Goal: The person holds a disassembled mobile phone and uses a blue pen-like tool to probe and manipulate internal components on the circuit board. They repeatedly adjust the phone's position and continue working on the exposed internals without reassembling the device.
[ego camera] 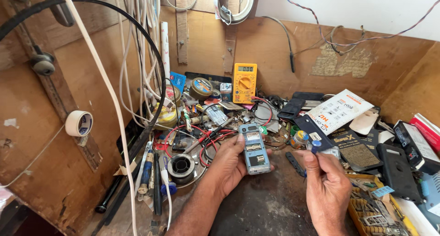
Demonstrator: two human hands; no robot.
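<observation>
My left hand [227, 167] holds a small grey-blue mobile phone [254, 149] with its back cover off, circuit side up, over the middle of the workbench. My right hand [326, 185] is to the right of the phone, fingers pinched around a small tool with a blue handle tip [316, 145]; its working end is hidden behind my fingers. The tool does not touch the phone.
A yellow multimeter [244, 82] leans against the back wall, its red and black leads [208, 137] lying in front. A solder spool [181, 166], screwdrivers [147, 169], phone covers [396, 169], packets [337, 111] and a yellow parts tray [354, 213] crowd the bench. Cables [137, 57] hang at left.
</observation>
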